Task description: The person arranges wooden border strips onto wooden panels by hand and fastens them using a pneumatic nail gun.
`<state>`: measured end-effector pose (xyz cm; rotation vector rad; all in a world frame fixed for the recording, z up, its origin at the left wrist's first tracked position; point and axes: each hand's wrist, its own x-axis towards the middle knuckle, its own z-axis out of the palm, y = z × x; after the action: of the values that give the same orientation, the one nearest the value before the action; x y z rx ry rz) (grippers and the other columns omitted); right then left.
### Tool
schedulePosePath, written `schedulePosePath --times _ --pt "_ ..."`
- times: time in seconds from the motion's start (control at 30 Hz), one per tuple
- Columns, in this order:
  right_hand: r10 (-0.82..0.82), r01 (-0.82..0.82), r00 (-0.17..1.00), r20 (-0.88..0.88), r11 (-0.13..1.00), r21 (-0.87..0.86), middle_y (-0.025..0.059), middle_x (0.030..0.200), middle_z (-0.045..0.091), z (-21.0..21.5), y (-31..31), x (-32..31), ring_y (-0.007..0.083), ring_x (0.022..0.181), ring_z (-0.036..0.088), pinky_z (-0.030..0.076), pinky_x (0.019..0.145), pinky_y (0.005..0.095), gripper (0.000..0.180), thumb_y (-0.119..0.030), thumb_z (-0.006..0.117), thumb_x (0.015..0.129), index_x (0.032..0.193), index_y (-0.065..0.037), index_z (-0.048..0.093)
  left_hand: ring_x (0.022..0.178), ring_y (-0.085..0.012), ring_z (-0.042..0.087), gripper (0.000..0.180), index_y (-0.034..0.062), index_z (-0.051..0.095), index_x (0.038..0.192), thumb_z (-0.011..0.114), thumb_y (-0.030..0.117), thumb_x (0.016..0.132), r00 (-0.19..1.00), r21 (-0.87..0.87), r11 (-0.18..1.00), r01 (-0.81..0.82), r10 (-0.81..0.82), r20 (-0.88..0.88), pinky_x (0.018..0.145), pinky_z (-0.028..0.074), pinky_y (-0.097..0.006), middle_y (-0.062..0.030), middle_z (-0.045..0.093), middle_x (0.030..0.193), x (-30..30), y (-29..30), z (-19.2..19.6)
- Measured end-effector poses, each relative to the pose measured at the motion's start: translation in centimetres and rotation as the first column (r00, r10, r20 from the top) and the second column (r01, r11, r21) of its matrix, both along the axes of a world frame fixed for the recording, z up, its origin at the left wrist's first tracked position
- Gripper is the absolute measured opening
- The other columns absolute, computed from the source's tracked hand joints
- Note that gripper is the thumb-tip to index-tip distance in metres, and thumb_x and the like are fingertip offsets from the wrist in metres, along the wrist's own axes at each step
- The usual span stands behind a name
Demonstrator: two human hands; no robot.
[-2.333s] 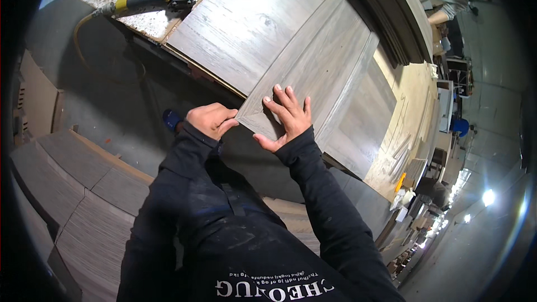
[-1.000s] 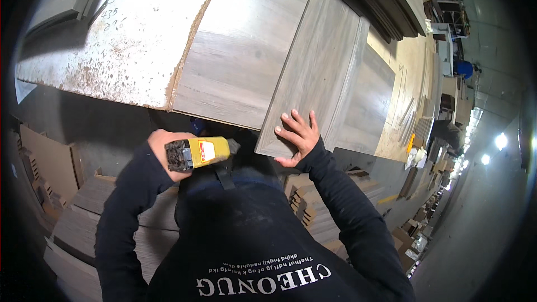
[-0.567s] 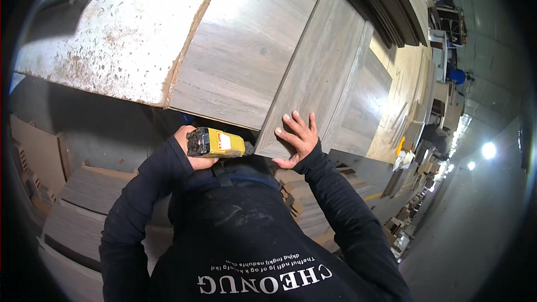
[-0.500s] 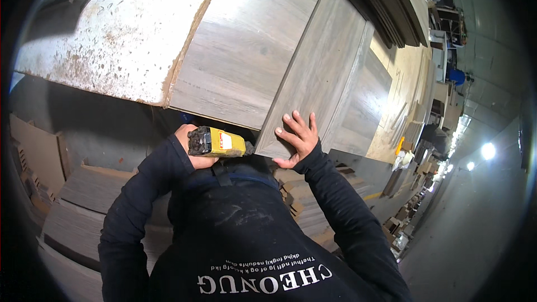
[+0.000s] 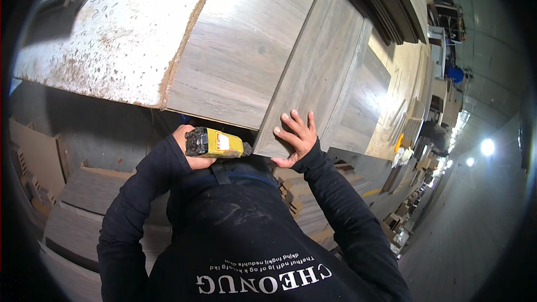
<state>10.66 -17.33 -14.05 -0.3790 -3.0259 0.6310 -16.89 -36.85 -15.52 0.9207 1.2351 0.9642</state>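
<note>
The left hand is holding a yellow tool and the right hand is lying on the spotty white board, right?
Not quite, the surface is wrong: the head view shows the right hand on the grey wood-grain panel. The left hand does hold the yellow tool.

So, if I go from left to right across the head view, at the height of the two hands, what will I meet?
Tan board → left hand gripping the yellow and black tool → right hand spread on the grey wood-grain panel → small orange-yellow object → bright lamp.
</note>
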Motion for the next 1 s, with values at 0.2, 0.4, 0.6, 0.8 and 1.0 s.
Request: schedulePosePath --times 0.2,0.4,0.6,0.8,1.0 --pt "-0.012 0.012 1.000 -0.002 1.000 -0.010 0.0086 0.134 0.044 -0.1 0.0 0.1 0.0277 0.132 0.030 0.003 0.107 0.0547 0.073 -0.054 0.072 0.055 0.119 -0.021 0.057 0.076 -0.0210 0.066 0.030 0.0013 0.064 0.090 0.069 0.013 0.063 1.000 -0.015 1.000 -0.001 0.001 0.019 0.073 0.052 -0.029 -0.0112 0.067 0.082 -0.1 0.2 0.2" --pt "-0.005 0.005 1.000 -0.019 1.000 -0.004 0.0083 0.135 0.044 -0.3 0.0 0.2 0.0276 0.132 0.030 0.003 0.107 0.0548 0.073 -0.055 0.071 0.056 0.119 -0.022 0.057 0.080 -0.0223 0.065 0.033 0.0023 0.063 0.094 0.070 0.014 0.064 0.997 0.025 0.999 0.044 -0.042 -0.060 0.075 0.051 -0.030 -0.0106 0.066 0.086 -0.1 0.2 -0.5" --pt "0.008 -0.008 1.000 -0.020 1.000 0.006 0.0083 0.136 0.042 -0.3 0.0 0.0 0.0276 0.132 0.030 0.004 0.106 0.0564 0.073 -0.055 0.070 0.056 0.121 -0.022 0.056 0.082 -0.0218 0.064 0.033 0.0023 0.063 0.095 0.070 0.012 0.064 0.985 0.006 0.995 0.096 -0.094 -0.146 0.076 0.051 -0.031 -0.0112 0.066 0.088 -0.2 0.9 -0.3" --pt "0.016 -0.016 1.000 0.013 1.000 -0.005 0.0089 0.137 0.041 0.5 0.2 -0.7 0.0301 0.130 0.032 0.009 0.102 0.0628 0.073 -0.052 0.069 0.057 0.122 -0.021 0.054 0.079 -0.0287 0.063 0.037 0.0067 0.065 0.091 0.074 0.025 0.061 0.952 -0.057 0.994 -0.098 0.077 -0.298 0.070 0.051 -0.033 -0.0132 0.066 0.082 -0.4 -2.1 0.4" --pt "-0.123 0.124 0.992 0.039 0.992 -0.023 0.0093 0.142 0.032 1.4 -0.6 0.5 0.0288 0.132 0.029 0.015 0.100 0.0638 0.082 -0.060 0.067 0.062 0.130 -0.021 0.045 0.068 -0.0337 0.061 0.027 0.0077 0.064 0.084 0.071 0.019 0.061 0.564 0.151 0.984 -0.099 0.180 -0.806 0.063 0.050 -0.037 -0.0146 0.062 0.070 -5.7 0.9 13.2"
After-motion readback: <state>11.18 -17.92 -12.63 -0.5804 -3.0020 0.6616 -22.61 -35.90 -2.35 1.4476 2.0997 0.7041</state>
